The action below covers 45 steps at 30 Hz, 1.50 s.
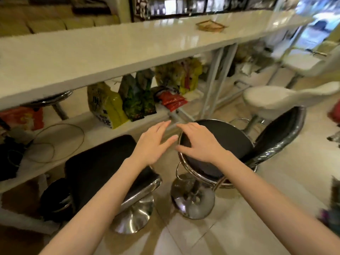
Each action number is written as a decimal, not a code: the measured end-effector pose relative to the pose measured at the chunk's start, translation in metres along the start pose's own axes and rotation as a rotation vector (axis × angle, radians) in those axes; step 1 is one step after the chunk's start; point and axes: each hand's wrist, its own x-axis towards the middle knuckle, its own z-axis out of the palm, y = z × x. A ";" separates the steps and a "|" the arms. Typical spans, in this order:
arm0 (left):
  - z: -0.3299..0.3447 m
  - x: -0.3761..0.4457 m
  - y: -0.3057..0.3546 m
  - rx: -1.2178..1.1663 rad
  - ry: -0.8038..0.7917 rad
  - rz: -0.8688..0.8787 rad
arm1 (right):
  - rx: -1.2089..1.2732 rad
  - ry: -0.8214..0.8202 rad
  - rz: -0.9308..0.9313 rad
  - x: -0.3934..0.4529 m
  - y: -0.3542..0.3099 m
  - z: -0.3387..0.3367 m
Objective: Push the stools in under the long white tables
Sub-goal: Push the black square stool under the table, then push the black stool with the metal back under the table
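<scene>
Just hands (pixel 176 142) spread, round stool (pixel 220 144) outside table (pixel 92 57) edge

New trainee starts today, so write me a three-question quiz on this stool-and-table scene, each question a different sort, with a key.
1. True or false: the right hand rests on the seat of the round black stool.
2. Multiple choice: what lies on top of the long white table? A) a laptop B) a flat wooden-looking tray C) a kettle
3. Short answer: what stands on the low shelf under the table?

Key
1. True; its fingers lie spread on the seat's near edge, while the left hand hovers open beside it.
2. B
3. Colourful bags of packaged goods.
</scene>
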 end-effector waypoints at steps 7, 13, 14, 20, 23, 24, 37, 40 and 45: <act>0.019 0.054 0.099 -0.007 -0.030 0.228 | -0.099 0.140 0.110 -0.048 0.066 -0.075; 0.058 0.086 0.183 -0.048 -0.084 0.300 | -0.095 0.175 0.165 -0.096 0.140 -0.122; 0.066 0.091 0.195 -0.060 -0.093 0.288 | -0.086 0.167 0.175 -0.104 0.154 -0.127; 0.116 0.105 0.246 -0.138 -0.201 0.159 | -0.010 0.123 0.204 -0.137 0.231 -0.145; 0.134 0.108 0.257 -0.138 -0.277 0.056 | 0.013 0.061 0.171 -0.143 0.256 -0.146; 0.138 0.108 0.258 -0.147 -0.296 0.029 | 0.014 0.037 0.150 -0.143 0.263 -0.145; 0.151 0.136 0.248 -0.244 -0.506 -0.197 | 0.040 -0.165 -0.049 -0.104 0.306 -0.109; 0.147 0.139 0.252 -0.185 -0.598 -0.197 | 0.014 -0.217 -0.109 -0.098 0.313 -0.105; 0.143 0.138 0.270 -0.057 -0.647 -0.239 | -0.001 -0.269 -0.244 -0.093 0.327 -0.102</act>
